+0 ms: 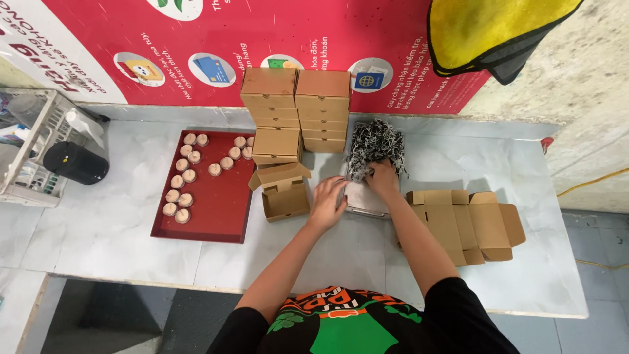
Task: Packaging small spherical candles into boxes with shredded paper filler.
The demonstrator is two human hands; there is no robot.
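Under my right hand sits black-and-white shredded paper filler, fingers curled into it; my left hand lies flat on the metal tray. Left of it, one small open brown cardboard box is unfilled; closed boxes are stacked beyond.

Single head cam, worn by the person, looking steeply down and forward over a white marble-look counter. Mid range: the whole counter width fits, from the white wire rack at frame left to the flat cardboard blanks at right. Top of frame faces the red poster wall. Wearer's torso and forearms enter from the bottom edge. No second view, so nothing overlaps.
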